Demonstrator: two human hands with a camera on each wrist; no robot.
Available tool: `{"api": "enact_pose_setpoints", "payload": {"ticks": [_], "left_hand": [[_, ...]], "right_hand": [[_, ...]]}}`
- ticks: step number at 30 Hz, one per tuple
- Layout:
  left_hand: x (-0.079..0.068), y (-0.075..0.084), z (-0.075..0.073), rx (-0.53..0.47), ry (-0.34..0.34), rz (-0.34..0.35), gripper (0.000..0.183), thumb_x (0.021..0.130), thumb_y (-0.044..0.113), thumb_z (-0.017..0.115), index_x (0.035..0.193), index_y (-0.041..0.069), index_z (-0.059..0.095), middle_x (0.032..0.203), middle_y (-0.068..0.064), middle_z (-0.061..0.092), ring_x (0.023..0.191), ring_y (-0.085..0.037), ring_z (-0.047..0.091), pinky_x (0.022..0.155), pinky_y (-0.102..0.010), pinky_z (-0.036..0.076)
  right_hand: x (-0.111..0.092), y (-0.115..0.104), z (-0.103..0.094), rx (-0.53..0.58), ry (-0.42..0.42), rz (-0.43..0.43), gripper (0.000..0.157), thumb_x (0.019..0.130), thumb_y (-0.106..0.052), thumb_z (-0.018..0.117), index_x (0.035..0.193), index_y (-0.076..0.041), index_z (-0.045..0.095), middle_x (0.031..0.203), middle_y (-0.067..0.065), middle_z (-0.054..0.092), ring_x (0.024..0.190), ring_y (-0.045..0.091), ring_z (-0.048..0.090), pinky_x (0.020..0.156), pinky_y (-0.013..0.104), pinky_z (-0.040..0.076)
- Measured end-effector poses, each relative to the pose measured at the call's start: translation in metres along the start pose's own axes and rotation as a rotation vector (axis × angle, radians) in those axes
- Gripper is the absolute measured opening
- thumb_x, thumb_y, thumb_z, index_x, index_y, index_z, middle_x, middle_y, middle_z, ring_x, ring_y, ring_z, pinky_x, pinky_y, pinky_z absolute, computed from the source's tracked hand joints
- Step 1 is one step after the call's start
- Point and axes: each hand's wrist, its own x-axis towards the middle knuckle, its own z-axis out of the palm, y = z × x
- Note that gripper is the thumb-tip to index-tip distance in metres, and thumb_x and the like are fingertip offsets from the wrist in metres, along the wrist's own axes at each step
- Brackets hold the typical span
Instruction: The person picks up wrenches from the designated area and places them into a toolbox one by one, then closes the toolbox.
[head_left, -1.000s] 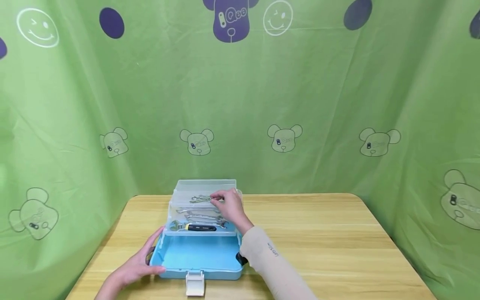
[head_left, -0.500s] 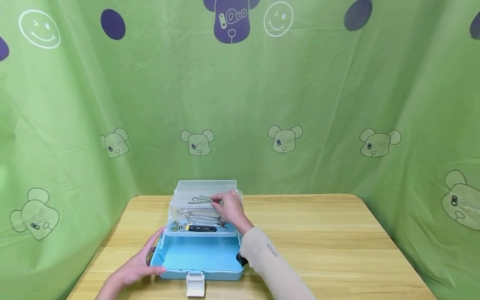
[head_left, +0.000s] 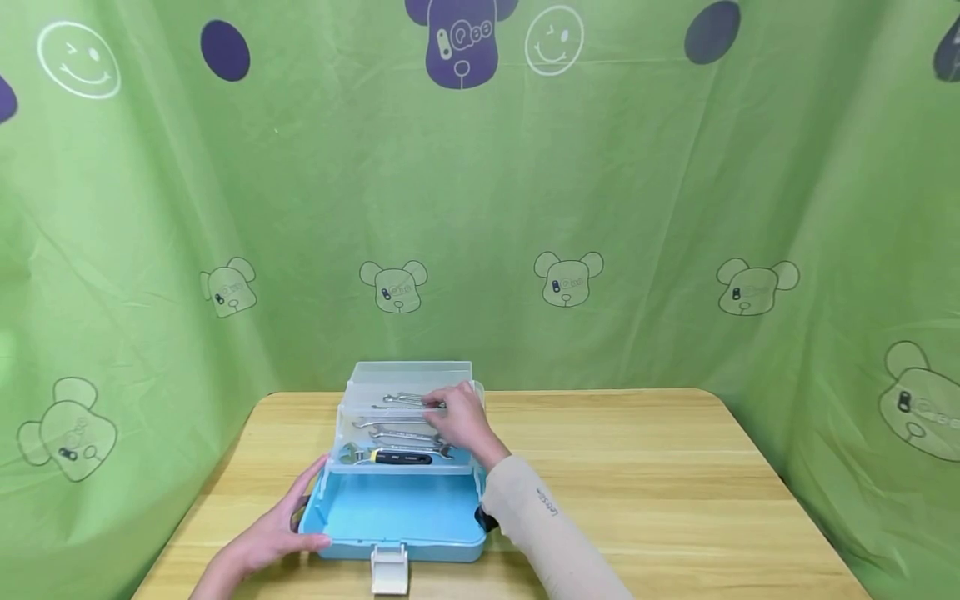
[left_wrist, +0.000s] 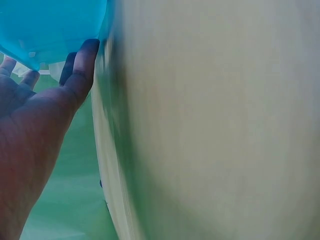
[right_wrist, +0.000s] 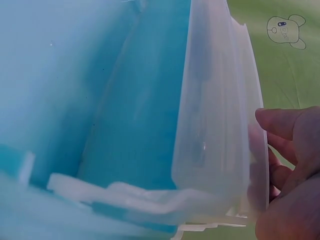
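Observation:
A light blue toolbox [head_left: 408, 552] stands with its cover folded back and two translucent trays raised. The left hand [head_left: 276, 529] holds its left side, thumb at the front corner and fingers along the wall; in the left wrist view those fingers sit against the blue plastic. Over the upper tray [head_left: 363, 392], the right hand [head_left: 461, 421] pinches a small wrench [head_left: 385, 407], mostly hidden behind the fingers. Other small wrenches [head_left: 402, 399] lie in that tray. The lower tray [head_left: 345, 433] carries several open-end wrenches [head_left: 405, 435] and an adjustable wrench [head_left: 390, 456] with a black and yellow handle.
The blue bottom compartment [head_left: 405, 504] lies bare under the trays. A white latch [head_left: 390, 571] hangs at the front. Black side parts [head_left: 486, 518] jut out from the box. The wooden table [head_left: 637, 483] extends right, with a green curtain [head_left: 637, 167] behind.
The right hand has lowered slightly into the upper tray with the small wrench, which has come down with it. The left hand has stayed on the toolbox.

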Motion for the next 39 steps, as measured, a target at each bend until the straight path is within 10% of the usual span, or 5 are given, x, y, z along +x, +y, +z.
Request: {"api": "enact_pose_setpoints", "payload": {"ticks": [10, 15, 20, 25, 39], "left_hand": [[0.000, 0.002, -0.001, -0.014, -0.004, -0.037, 0.120, 0.085, 0.017, 0.084, 0.167, 0.036, -0.001, 0.172, -0.026, -0.006, 0.147, -0.066, 0.016, 0.112, -0.083, 0.024], [0.001, -0.001, -0.006, -0.078, -0.022, -0.060, 0.113, 0.089, 0.017, 0.080, 0.167, 0.037, 0.001, 0.173, -0.021, -0.009, 0.148, -0.066, 0.015, 0.113, -0.082, 0.024], [0.007, -0.007, -0.023, -0.146, -0.015, -0.014, 0.087, 0.102, 0.012, 0.062, 0.168, 0.025, 0.006, 0.173, -0.021, 0.007, 0.143, -0.062, 0.034, 0.110, -0.064, 0.047], [0.031, -0.007, -0.043, -0.185, 0.041, -0.014, 0.076, 0.107, 0.018, 0.056, 0.168, 0.016, 0.011, 0.170, -0.025, 0.017, 0.139, -0.052, 0.047, 0.108, -0.043, 0.054], [0.101, -0.013, -0.067, -0.273, 0.054, -0.110, 0.069, 0.112, 0.027, 0.044, 0.166, 0.005, 0.008, 0.166, -0.032, 0.019, 0.145, -0.054, 0.038, 0.117, -0.059, 0.042]], "right_hand": [[0.003, 0.016, -0.017, 0.284, -0.038, -0.038, 0.040, 0.097, -0.009, 0.069, 0.137, -0.006, 0.065, 0.110, 0.007, 0.073, 0.105, 0.025, 0.066, 0.097, 0.042, 0.057], [0.004, 0.041, -0.032, 0.503, 0.089, 0.040, 0.043, 0.098, -0.006, 0.068, 0.140, -0.005, 0.062, 0.114, 0.012, 0.070, 0.105, 0.024, 0.065, 0.098, 0.037, 0.058], [0.002, 0.071, -0.042, 0.588, 0.219, 0.143, 0.045, 0.100, -0.010, 0.066, 0.144, -0.005, 0.057, 0.123, 0.017, 0.067, 0.115, 0.030, 0.061, 0.107, 0.044, 0.053], [-0.002, 0.100, -0.045, 0.680, 0.204, 0.285, 0.053, 0.106, -0.019, 0.058, 0.155, -0.006, 0.044, 0.138, 0.021, 0.056, 0.128, 0.040, 0.055, 0.112, 0.054, 0.049], [-0.012, 0.138, -0.016, 0.817, -0.041, 0.448, 0.060, 0.112, -0.028, 0.043, 0.164, -0.005, 0.023, 0.162, 0.031, 0.032, 0.142, 0.052, 0.042, 0.112, 0.056, 0.050]]}}
